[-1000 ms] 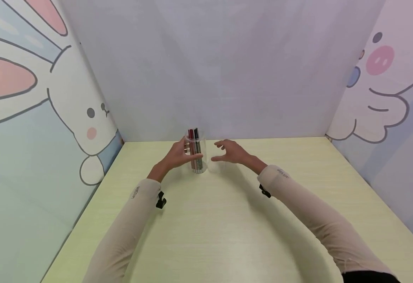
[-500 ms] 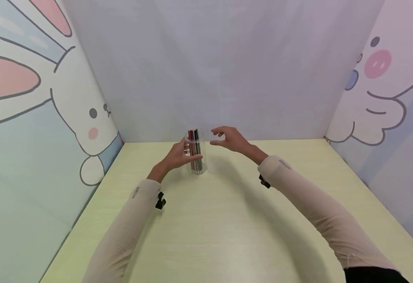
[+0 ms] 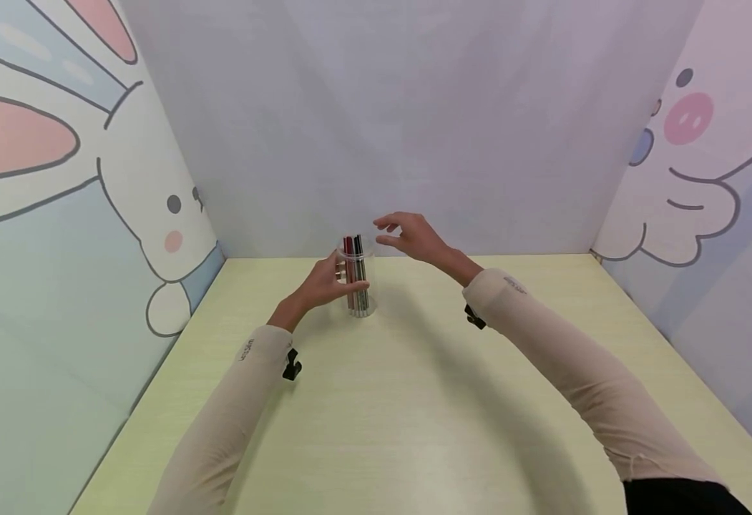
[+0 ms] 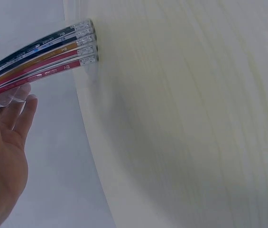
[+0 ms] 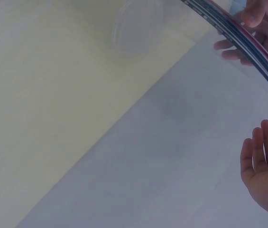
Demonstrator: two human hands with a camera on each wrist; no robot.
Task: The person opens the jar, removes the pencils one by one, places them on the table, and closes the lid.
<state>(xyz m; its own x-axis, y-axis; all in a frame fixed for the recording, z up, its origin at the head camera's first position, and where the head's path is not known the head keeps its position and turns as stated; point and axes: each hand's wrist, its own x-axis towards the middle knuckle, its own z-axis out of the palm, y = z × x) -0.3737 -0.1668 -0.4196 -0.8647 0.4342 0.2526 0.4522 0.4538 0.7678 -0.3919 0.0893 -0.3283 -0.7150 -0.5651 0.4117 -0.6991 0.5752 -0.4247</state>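
Several pencils [image 3: 356, 272] stand in a clear cylindrical holder [image 3: 372, 266] near the table's back edge. My left hand [image 3: 320, 285] grips the holder from the left, thumb across its front. In the left wrist view, the silver-banded ends of the pencils [image 4: 53, 59] point toward the table. My right hand [image 3: 416, 236] is raised beside the holder's top, fingers loosely curved and apart from the thumb. In the right wrist view, its fingers [image 5: 262, 147] show nothing visible between them. A faint clear round shape [image 5: 136, 28] also shows there; whether it belongs to the holder is unclear.
The pale wood-grain table [image 3: 401, 415] runs back to a plain light cloth wall [image 3: 388, 129]. Side panels carry a cartoon rabbit [image 3: 150, 207] on the left and a pig [image 3: 691, 143] on the right.
My right hand has risen from beside the holder's lower part to its top, moving slightly left. A faint clear shape under it earlier is no longer discernible there. The left hand stays put.
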